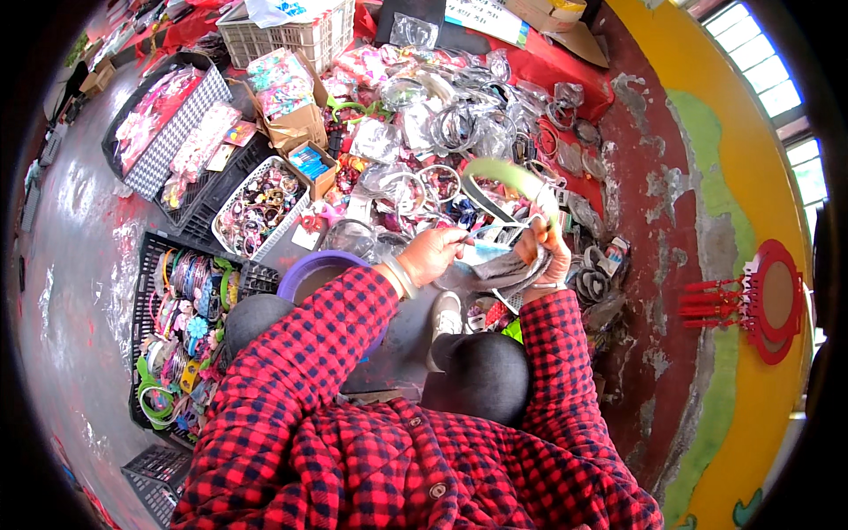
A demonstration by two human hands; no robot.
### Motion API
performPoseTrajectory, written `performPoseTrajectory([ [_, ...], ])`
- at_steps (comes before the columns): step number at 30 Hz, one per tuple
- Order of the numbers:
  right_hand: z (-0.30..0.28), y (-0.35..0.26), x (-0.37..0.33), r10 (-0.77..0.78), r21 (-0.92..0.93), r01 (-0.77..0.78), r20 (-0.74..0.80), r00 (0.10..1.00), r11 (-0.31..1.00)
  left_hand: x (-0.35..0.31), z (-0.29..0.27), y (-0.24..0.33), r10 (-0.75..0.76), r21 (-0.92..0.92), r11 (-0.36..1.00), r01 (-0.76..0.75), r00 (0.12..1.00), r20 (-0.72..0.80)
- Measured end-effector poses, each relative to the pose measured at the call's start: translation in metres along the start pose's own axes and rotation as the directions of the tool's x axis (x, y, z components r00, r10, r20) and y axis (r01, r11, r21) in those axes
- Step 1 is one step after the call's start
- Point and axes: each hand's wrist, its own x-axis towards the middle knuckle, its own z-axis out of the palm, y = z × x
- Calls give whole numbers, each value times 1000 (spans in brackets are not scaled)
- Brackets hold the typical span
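My right hand [549, 252] is closed round a bunch of hair headbands, held up in front of me over the pile. A wide pale-green headband [503, 175] arches upward out of the bunch, and a grey one [495, 272] curves below it. My left hand [431, 256] is closed, its thumb and fingertips pinching the end of a thin pale headband [502, 226] that reaches across to the right hand. Light-blue material [484, 253] shows between the hands. Fingers partly hide how the bands overlap.
Ahead lies a heap of bagged hair bands [459, 124] on red cloth. To the left stand a black crate of headbands [141, 305], a white basket of hair ties [231, 237], a purple basin [305, 263] and a cardboard box [293, 132]. A peeling wall [649, 265] runs along the right.
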Motion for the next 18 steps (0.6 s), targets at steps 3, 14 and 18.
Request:
performPoseTrajectory([
  [3,9,11,-1,96,5,-97,106,990,995,0,2,1,188,193,963,-186,982,11],
  [14,44,25,4,168,-276,-95,254,952,956,20,7,-43,332,453,857,-245,935,-123],
  [18,38,8,1,116,-226,-94,85,990,970,25,1,-44,376,542,811,-219,906,-196],
])
